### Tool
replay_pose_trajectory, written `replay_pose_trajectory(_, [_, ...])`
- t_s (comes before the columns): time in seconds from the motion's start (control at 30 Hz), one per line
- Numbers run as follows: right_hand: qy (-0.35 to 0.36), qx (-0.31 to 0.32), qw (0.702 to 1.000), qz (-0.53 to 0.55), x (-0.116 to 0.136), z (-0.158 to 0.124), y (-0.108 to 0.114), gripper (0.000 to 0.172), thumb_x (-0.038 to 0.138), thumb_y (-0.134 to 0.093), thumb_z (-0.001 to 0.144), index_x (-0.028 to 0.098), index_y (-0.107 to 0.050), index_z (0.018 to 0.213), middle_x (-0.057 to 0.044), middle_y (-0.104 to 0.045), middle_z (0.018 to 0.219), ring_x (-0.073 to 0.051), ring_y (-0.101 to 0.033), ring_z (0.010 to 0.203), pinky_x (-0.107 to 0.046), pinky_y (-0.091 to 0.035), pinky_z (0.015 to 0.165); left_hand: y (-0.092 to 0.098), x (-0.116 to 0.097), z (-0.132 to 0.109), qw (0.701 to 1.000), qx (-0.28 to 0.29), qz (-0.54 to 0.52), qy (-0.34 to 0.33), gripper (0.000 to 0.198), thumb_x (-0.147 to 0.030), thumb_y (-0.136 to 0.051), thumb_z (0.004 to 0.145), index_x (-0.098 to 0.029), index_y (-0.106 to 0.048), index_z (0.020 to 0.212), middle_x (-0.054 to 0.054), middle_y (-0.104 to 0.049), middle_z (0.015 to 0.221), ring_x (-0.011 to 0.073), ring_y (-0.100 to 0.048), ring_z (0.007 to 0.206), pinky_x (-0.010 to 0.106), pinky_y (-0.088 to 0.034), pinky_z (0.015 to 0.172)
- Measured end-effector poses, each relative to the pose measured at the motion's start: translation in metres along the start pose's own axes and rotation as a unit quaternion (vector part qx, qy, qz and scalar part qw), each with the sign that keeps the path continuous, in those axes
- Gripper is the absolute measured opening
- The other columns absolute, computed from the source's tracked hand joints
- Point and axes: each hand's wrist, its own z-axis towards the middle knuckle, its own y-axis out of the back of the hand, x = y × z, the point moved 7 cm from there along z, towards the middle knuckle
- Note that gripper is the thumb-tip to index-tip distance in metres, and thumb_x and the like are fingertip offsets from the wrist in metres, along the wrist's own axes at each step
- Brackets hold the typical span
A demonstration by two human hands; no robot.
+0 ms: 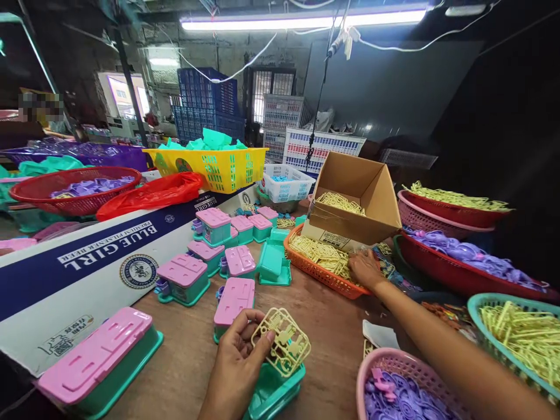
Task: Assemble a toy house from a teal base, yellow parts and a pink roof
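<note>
Many baskets crowding wooden table

- Wooden table: brown, bare patches.
- On it: pink-lidded teal boxes, flattened beer carton, orange basket of yellow parts, pink basket, white scrap.

A bright tube lamp overhead lights the table evenly; background stays dim, edges bend, focus sharp.
</note>
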Motion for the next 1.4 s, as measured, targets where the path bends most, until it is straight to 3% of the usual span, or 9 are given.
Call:
replay_pose_trajectory(0.2, [-0.076,-0.074,0.987,0.118,-0.032,-0.013,0.030,0.021,0.024,-0.058,0.087,0.018,-0.072,0.073,-0.014,-0.073,0.096,-0.033,-0.061,0.104,-0.045,-0.040,0.089,0.009,0.001,0.005,1.000,-0.005,-0.021,-0.001,0.056,-0.052,-0.094,0.057,-0.020,-0.058,0.088,0.001,-0.072,0.073,0.0159,-0.068,0.060,0.024,-0.055,0.057])
replay_pose_trajectory(0.37, [-0.109,-0.087,0.942,0.304,-0.050,-0.050,0.050,0.046,0.061,-0.052,0.085,0.020,-0.072,0.079,-0.011,-0.072,0.078,-0.028,-0.065,0.077,-0.036,-0.046,0.066,-0.002,-0.002,0.005,0.996,-0.011,-0.084,0.024,0.057,-0.041,-0.095,0.058,-0.021,-0.056,0.095,0.000,-0.074,0.079,0.0158,-0.070,0.063,0.025,-0.057,0.062])
replay_pose_trajectory(0.5, [-0.092,-0.075,0.854,0.507,-0.003,-0.086,0.051,0.073,0.089,-0.058,0.067,0.021,-0.066,0.092,-0.007,-0.069,0.075,-0.021,-0.059,0.060,-0.033,-0.046,0.051,-0.021,-0.006,-0.003,0.991,-0.013,-0.130,0.030,0.066,-0.038,-0.096,0.052,-0.017,-0.061,0.103,0.006,-0.076,0.092,0.0178,-0.072,0.074,0.025,-0.056,0.065])
replay_pose_trajectory(0.63, [-0.069,-0.002,0.718,0.693,0.081,-0.126,0.055,0.073,0.075,-0.087,0.052,0.022,-0.062,0.096,-0.004,-0.067,0.076,-0.017,-0.058,0.062,-0.028,-0.048,0.052,-0.035,-0.005,-0.012,0.985,0.004,-0.169,0.034,0.059,-0.037,-0.094,0.056,-0.016,-0.065,0.103,0.008,-0.074,0.102,0.0198,-0.071,0.088,0.030,-0.057,0.079])
replay_pose_trajectory(0.77, [0.012,0.050,0.686,0.726,0.141,-0.151,0.075,0.066,0.077,-0.081,0.063,0.021,-0.063,0.094,-0.006,-0.068,0.083,-0.020,-0.064,0.077,-0.029,-0.055,0.063,-0.032,-0.009,-0.020,0.985,-0.017,-0.168,-0.038,0.048,-0.040,-0.088,0.067,-0.018,-0.063,0.102,0.005,-0.072,0.105,0.0203,-0.070,0.098,0.031,-0.055,0.088])
replay_pose_trajectory(0.93, [0.109,0.036,0.702,0.702,0.164,-0.159,0.093,0.054,0.074,-0.062,0.086,0.021,-0.066,0.097,-0.006,-0.068,0.091,-0.021,-0.065,0.084,-0.032,-0.058,0.072,-0.019,-0.009,-0.025,0.988,-0.069,-0.093,-0.101,0.036,-0.039,-0.076,0.081,-0.019,-0.059,0.106,0.006,-0.069,0.107,0.0182,-0.067,0.097,0.029,-0.054,0.087])
replay_pose_trajectory(1.17, [0.211,-0.112,0.794,0.559,0.180,-0.168,0.092,0.025,0.045,-0.063,0.095,0.022,-0.065,0.106,-0.001,-0.067,0.083,-0.017,-0.060,0.072,-0.027,-0.049,0.063,0.007,-0.018,-0.045,0.979,-0.067,0.085,-0.171,0.027,-0.028,-0.067,0.085,-0.022,-0.055,0.108,0.005,-0.068,0.108,0.0189,-0.067,0.106,0.031,-0.053,0.094])
replay_pose_trajectory(1.27, [0.268,-0.102,0.798,0.530,0.187,-0.165,0.078,0.024,0.042,-0.057,0.100,0.021,-0.064,0.110,-0.003,-0.071,0.088,-0.017,-0.063,0.075,-0.028,-0.049,0.068,0.019,-0.029,-0.056,0.931,-0.064,0.258,-0.251,0.030,-0.023,-0.063,0.088,-0.024,-0.056,0.117,0.006,-0.067,0.117,0.0208,-0.065,0.114,0.037,-0.051,0.101])
replay_pose_trajectory(1.4, [0.289,-0.082,0.819,0.488,0.186,-0.160,0.068,0.024,0.039,-0.055,0.101,0.020,-0.064,0.113,-0.004,-0.071,0.091,-0.016,-0.060,0.071,-0.028,-0.048,0.069,0.009,-0.034,-0.067,0.834,0.008,0.427,-0.350,0.034,-0.015,-0.061,0.089,-0.026,-0.059,0.121,0.004,-0.070,0.112,0.0215,-0.066,0.105,0.036,-0.053,0.093])
